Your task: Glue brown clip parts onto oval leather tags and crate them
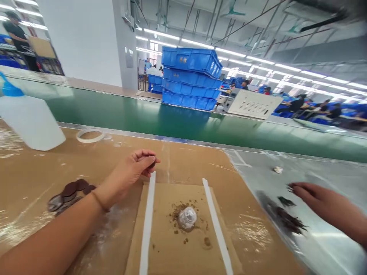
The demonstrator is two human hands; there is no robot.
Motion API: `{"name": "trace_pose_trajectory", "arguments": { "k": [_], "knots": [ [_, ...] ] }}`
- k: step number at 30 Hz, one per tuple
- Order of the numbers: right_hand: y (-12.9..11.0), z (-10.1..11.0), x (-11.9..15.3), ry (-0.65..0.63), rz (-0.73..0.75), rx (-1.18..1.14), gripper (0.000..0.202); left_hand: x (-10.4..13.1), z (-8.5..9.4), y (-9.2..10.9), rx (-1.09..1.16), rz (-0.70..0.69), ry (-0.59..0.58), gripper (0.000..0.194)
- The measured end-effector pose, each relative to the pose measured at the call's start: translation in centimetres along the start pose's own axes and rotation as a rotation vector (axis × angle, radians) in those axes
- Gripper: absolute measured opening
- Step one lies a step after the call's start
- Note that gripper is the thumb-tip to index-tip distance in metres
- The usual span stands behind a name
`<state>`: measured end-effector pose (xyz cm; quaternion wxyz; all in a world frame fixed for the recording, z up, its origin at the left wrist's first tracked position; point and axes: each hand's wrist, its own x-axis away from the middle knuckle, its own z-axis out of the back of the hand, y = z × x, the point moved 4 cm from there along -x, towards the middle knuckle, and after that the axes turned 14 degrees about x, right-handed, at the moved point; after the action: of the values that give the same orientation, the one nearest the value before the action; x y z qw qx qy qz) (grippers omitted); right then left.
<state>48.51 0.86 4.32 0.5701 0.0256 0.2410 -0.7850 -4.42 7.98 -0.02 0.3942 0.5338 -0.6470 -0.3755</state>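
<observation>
My left hand (134, 168) pinched a brown disc (153, 164), eleven o'clock off the glassy lump (187, 218), my right hand (321, 198) a shred (289, 188); gentle seemed best.

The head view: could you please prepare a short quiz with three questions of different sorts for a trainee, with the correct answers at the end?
1. Multiple choice: what lies closest to the right hand?
a) the white ring
b) the dark scraps
c) the blue crates

2. True or false: the left hand rests flat and open on the cardboard sheet.

3. Fill in: the bottle at the left of the view has a ____ cap.

Key:
1. b
2. False: the left hand pinches a dark piece between its fingers.
3. blue
</observation>
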Motion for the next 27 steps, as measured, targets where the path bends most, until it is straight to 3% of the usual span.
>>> {"name": "trace_pose_trajectory", "arguments": {
  "k": [4,8,12,16,24,27],
  "knots": [
    [-2.5,-0.2,0.6,-0.070,-0.138,-0.045,0.036,0.0,0.3,-0.2,-0.023,0.051,0.071,0.051],
    [-3.2,-1.5,1.0,-0.163,-0.176,-0.240,0.032,-0.2,0.6,-0.2,-0.016,0.089,0.082,0.057],
    [-6.0,-2.3,1.6,-0.313,-0.112,-0.495,0.044,-0.4,0.8,-0.8,-0.028,0.081,0.060,0.057],
    [-10.8,-3.2,1.8,-0.388,0.016,-0.653,0.046,-0.6,0.8,-1.5,-0.061,0.071,0.012,0.052],
    [-23.4,-4.6,2.7,-0.473,0.403,-0.722,0.020,0.0,0.0,-0.6,0.024,0.015,0.026,0.033],
    [-26.0,-4.9,4.4,-0.474,0.474,-0.769,0.013,0.0,-0.2,-0.4,0.067,0.030,0.039,0.030]
  ]
}}
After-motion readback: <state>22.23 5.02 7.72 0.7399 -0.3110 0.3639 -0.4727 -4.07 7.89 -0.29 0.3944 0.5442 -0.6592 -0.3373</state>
